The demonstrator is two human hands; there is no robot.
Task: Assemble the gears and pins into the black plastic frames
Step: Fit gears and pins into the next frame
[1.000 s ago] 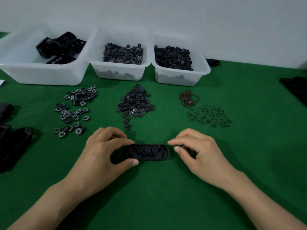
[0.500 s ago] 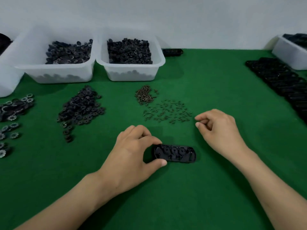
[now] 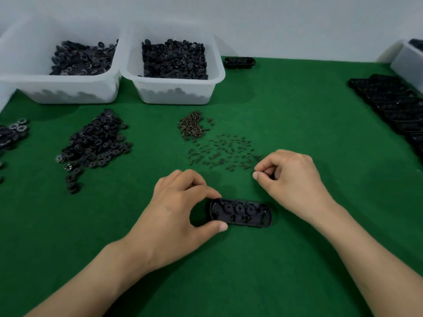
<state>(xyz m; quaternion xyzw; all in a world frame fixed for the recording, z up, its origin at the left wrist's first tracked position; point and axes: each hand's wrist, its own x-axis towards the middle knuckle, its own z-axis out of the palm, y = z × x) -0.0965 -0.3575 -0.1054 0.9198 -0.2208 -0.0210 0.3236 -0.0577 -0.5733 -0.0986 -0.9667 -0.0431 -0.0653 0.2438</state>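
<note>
Left hand [image 3: 180,209]: clamped on the left end of the black frame [image 3: 240,212]; forefinger on the far edge, thumb on the near edge.
Right hand [image 3: 290,177]: fingers curled, thumb and forefinger tips pressed together at the right edge of the pins [image 3: 224,154]. It cannot be told whether a pin is between the tips.
Black frame: lies flat on the green surface [image 3: 297,110], long axis left to right, open side up, between the two hands and near the pins.
Seated gears [image 3: 239,208]: three round gears in a row along the far side of the frame.
Pins: small dark pins scattered loosely on the surface beyond the frame.
Brownish parts [image 3: 191,126]: a tight heap just beyond the pins; type cannot be told.
Gear pile [image 3: 96,143]: loose black gears, left of the pins.
Toothed gears [image 3: 13,133]: at the left edge, partly cut off.
Bins: two translucent bins [image 3: 57,88] [image 3: 174,92] side by side at the back, both holding black gears.
Frame row [image 3: 393,106]: black frames lined up along the right edge.
Single frame [image 3: 239,62]: at the back, just right of the bins.
</note>
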